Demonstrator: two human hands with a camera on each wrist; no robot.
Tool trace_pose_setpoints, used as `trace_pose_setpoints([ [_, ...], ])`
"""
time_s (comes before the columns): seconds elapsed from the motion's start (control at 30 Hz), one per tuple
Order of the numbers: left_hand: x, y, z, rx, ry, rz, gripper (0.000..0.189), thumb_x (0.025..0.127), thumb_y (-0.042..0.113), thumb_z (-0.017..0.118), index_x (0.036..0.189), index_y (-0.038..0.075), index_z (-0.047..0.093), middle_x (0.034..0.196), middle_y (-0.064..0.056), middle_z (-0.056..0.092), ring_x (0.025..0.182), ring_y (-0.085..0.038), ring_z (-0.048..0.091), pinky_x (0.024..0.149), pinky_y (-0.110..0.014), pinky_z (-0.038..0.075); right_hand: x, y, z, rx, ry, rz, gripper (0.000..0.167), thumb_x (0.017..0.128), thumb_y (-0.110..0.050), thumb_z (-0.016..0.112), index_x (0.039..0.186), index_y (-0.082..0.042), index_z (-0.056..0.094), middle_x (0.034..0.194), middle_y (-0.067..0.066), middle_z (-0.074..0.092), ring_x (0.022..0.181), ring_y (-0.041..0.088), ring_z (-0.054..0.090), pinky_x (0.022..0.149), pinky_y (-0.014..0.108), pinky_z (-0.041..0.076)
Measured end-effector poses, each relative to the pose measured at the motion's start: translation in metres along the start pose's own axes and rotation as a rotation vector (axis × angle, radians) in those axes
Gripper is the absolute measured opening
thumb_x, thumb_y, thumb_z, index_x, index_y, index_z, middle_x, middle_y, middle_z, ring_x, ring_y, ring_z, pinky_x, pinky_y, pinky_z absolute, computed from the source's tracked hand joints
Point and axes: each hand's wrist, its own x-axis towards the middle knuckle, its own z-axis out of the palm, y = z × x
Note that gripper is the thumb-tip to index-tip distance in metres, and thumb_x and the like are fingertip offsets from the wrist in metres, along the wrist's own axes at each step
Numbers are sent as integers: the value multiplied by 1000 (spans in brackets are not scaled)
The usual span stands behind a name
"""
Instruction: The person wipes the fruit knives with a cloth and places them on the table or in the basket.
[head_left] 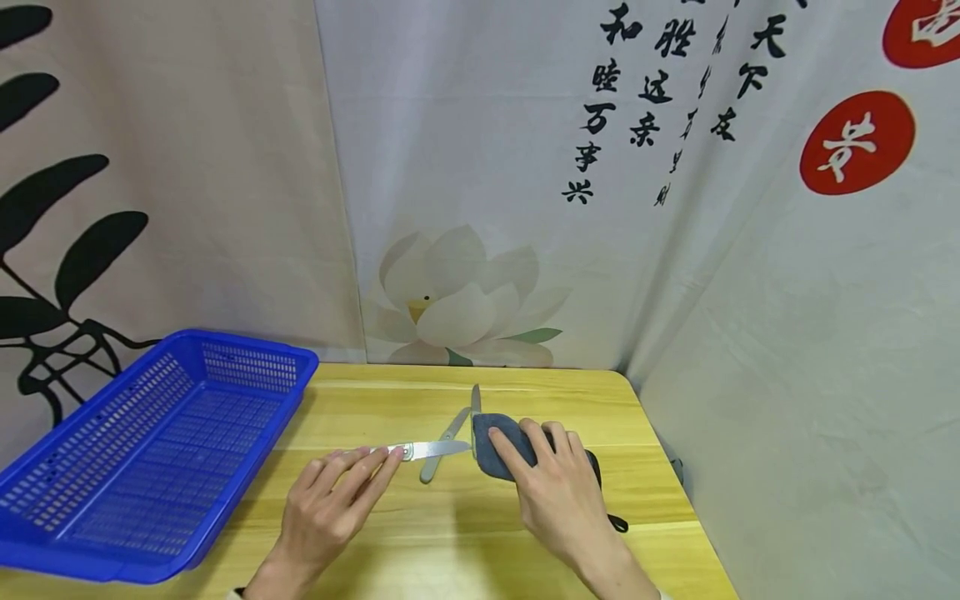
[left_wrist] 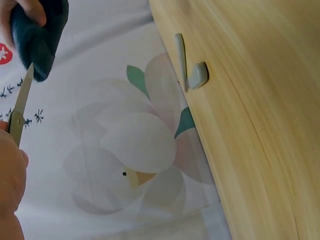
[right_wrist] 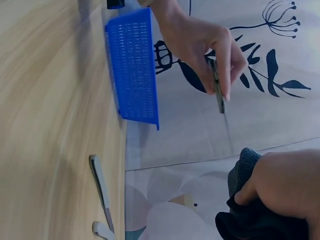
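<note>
My left hand pinches a folding knife by its handle, the blade out and pointing right. A dark blue-grey cloth is gripped in my right hand, its edge close by the blade tip. Both hands are raised above the table, as the right wrist view shows with the left hand and the cloth. Below lie two more knives: one unfolded knife slants across the wood, and another knife's blade shows behind the cloth, its handle visible in the left wrist view.
A blue plastic basket with perforated walls stands at the left of the wooden table. A black loop hangs by the right wrist. Printed curtains close off the back and right side.
</note>
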Motion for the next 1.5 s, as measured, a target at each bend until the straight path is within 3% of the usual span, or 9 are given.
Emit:
trace_pose_setpoints([
  [0.2,3,1,-1,-7,-34,14,34,114,2,58,99,10,88,89,-6,84,74,-25,71,60,-34,45,12,-13,-7,16,48,-27,70,90,-15,86,155,-30,66,138,12,71,112,33,64,88,42,54],
  [0.37,4,6,1,-18,-44,34,37,114,-3,57,100,9,88,91,-5,83,75,-24,70,60,-32,45,24,-35,-8,-23,16,-100,77,83,-24,96,154,-32,66,141,10,71,114,33,64,92,42,58],
  [0.6,4,9,2,-23,-12,27,37,114,-1,59,92,8,88,90,-5,84,74,-23,70,63,-34,51,31,-52,-4,-23,14,-133,85,77,-26,100,155,-32,65,142,9,70,116,33,64,93,41,57],
  [1.0,9,8,-1,-16,-3,30,34,115,-1,59,101,8,88,88,-5,81,74,-24,69,60,-32,48,28,-45,-2,-20,38,-118,74,82,-22,93,151,-31,67,137,7,73,107,30,60,87,37,52],
  [1.3,11,4,-3,-7,-9,18,33,114,1,60,99,9,88,87,-5,82,73,-25,71,60,-34,47,20,-33,2,-25,25,-103,72,86,-21,90,154,-31,67,135,8,74,108,29,62,88,37,52],
  [1.5,10,2,-2,19,22,16,32,113,3,61,97,10,88,86,-4,83,71,-24,70,58,-33,45,11,-21,4,-19,46,-81,71,86,-18,89,153,-30,68,131,9,74,106,29,61,86,38,51],
])
